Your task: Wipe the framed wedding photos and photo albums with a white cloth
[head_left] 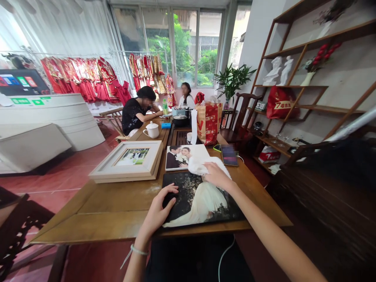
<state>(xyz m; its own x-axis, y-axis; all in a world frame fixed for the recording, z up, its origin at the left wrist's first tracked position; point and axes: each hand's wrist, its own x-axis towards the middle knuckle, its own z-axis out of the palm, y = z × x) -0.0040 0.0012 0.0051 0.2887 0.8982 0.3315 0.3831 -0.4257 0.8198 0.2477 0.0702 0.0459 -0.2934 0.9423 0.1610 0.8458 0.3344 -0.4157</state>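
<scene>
A large dark photo panel showing a figure in a white dress lies flat near the front edge of the wooden table. My left hand rests on the panel's left edge, fingers spread and pressing down. My right hand is closed on a white cloth at the panel's top edge. Just behind lies a second photo print of a couple, partly covered by the cloth.
A stack of white picture frames sits at the left. A phone, a red gift bag, a white teapot and a tea tray stand farther back. Two people sit at the far end. Wooden shelves line the right wall.
</scene>
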